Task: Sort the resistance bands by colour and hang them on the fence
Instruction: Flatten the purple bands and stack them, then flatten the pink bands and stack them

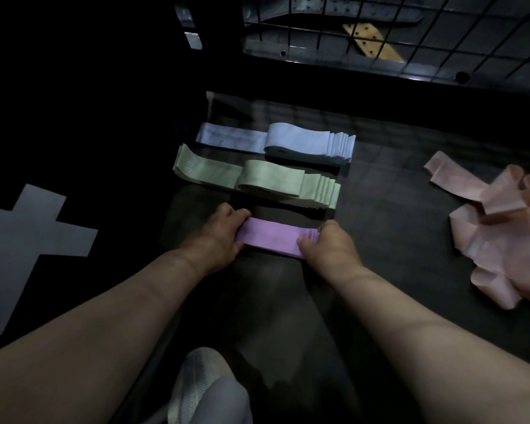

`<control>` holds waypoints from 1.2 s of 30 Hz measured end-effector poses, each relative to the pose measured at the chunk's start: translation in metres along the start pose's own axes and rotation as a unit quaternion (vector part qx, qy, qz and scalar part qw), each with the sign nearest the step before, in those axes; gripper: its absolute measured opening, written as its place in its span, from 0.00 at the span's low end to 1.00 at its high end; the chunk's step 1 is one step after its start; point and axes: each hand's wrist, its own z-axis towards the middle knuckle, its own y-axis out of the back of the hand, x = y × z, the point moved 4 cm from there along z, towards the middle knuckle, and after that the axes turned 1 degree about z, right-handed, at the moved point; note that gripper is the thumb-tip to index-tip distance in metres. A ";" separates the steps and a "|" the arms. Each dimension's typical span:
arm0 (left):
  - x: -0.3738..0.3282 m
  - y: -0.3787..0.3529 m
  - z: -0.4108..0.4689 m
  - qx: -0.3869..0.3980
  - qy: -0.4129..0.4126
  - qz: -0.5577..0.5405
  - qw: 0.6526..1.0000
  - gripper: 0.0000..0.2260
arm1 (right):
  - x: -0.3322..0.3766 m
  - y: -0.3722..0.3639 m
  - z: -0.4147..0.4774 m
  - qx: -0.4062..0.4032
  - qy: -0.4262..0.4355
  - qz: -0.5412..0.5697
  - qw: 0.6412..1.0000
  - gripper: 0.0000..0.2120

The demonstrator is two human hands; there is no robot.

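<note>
1. The purple stack of folded resistance bands lies on the dark floor. It is the nearest to the person of three stacks set in a row.
2. Both hands hold it. The left hand has its grip curled round the left end. The right hand has its grip closed on the right end, thumb on top and fingers over the stepped edges.
3. The step in hand looks like squaring up this colour. To do it well:
   - press both ends inward evenly so the layers sit flush;
   - keep the stack parallel to the green stack just beyond it, with a gap between so the colours stay apart;
   - if it is lifted, raise both ends together so no layer slides out.
4. Neat stacks: three, one each of purple, green and blue. The blue stack lies farthest away. Green and blue each show a loop folded on top and fanned edges at the right end. The bands in each stack are too blurred to count.
5. Loose piles: one. The pink pile lies crumpled well apart on the right and is probably yet to be tidied. Its bands cannot be counted either.
6. Fences: one. The wire fence stands beyond the stacks, and hanging seems not yet begun.
7. Farther out are one white cross marking on the left and one pale shoe at the bottom.
</note>
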 end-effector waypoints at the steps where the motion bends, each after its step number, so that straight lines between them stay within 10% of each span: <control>1: 0.000 0.000 0.001 -0.003 -0.002 0.002 1.000 0.27 | 0.000 0.001 -0.001 0.001 -0.001 0.005 1.000 0.19; 20: -0.017 0.016 -0.005 0.022 0.100 0.122 0.987 0.45 | -0.030 0.003 -0.028 -0.108 0.013 0.030 0.994 0.23; 31: -0.143 0.011 0.010 -0.126 -0.111 0.008 0.986 0.27 | -0.168 0.151 0.025 -0.236 -0.079 -0.135 0.959 0.28; 36: -0.188 0.012 0.005 -0.105 -0.205 0.021 0.973 0.26 | -0.176 0.186 0.016 -0.259 0.016 0.036 0.965 0.14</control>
